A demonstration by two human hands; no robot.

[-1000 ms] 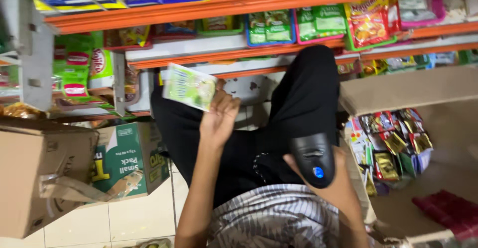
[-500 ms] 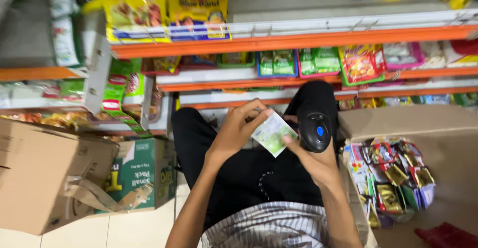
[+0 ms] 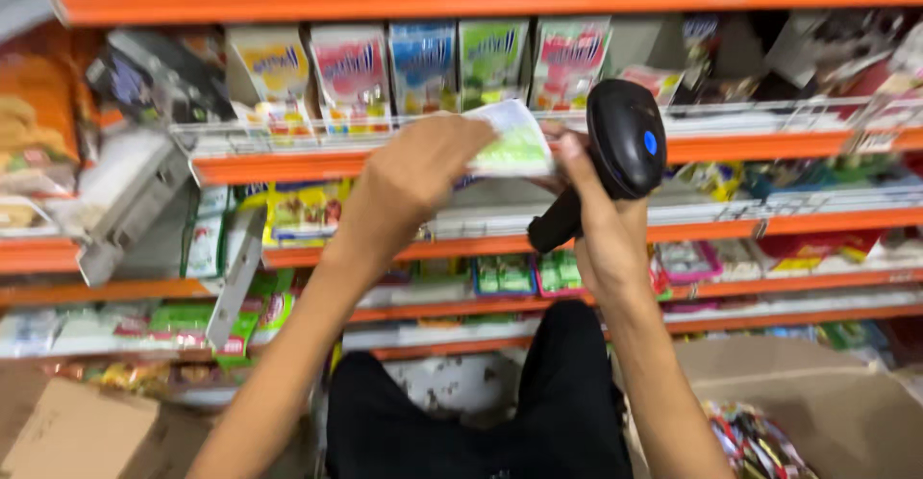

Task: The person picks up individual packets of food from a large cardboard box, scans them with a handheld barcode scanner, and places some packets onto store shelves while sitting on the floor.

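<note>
My left hand (image 3: pixel 413 186) grips a small green and white packet (image 3: pixel 511 140), raised in front of the orange shelves. My right hand (image 3: pixel 604 224) is closed around the handle of a black handheld scanner (image 3: pixel 620 147) with a blue button, and its fingertips touch the packet's right edge. The scanner head sits just right of the packet. Both hands are up at the level of a shelf rail. My legs in black trousers (image 3: pixel 481 412) show below.
Orange shelves (image 3: pixel 288 166) hold rows of colourful sachets (image 3: pixel 423 61) and packets. A brown cardboard box (image 3: pixel 77 431) stands at the lower left. Another open carton (image 3: pixel 788 383) with wrapped goods sits at the lower right.
Both hands have risen from lap height to the upper shelf, still with packet and scanner. The view has tilted upward, so more shelving shows.
</note>
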